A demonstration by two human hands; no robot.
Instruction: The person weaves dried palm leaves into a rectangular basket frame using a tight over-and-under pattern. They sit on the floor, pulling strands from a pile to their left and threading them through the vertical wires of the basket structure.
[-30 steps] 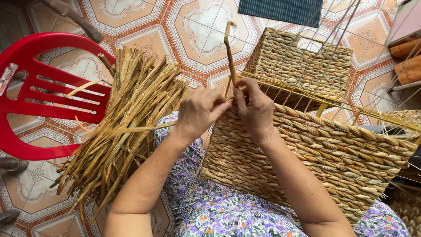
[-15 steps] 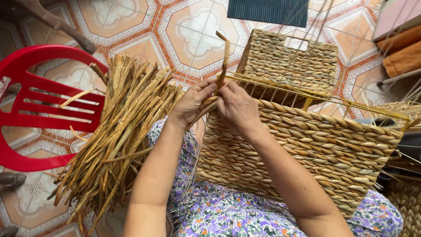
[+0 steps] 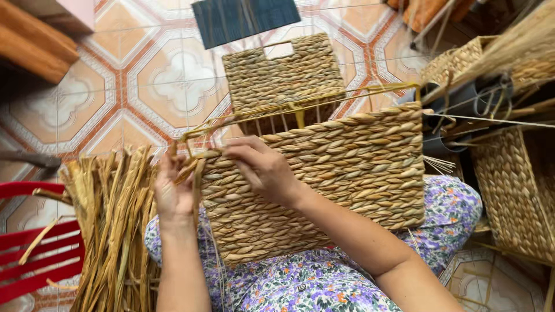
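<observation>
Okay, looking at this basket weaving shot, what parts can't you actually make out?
All in the head view:
- Left hand fingertips: curled behind the basket corner and strand, grip unclear.
- Basket's inside: hidden by its woven front wall.
- Red chair: cut off by the left edge.
- Straw bundle: its lower end runs off the bottom edge.

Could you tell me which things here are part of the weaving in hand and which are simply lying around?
In use:
- half-woven basket on the lap
- its yellow wire frame
- left hand, gripping a straw strand at the basket's corner
- right hand, on the top woven edge
- bundle of dried straw

Lying about:
- red plastic chair
- finished baskets at right
- dark blue mat
- wooden furniture
</observation>
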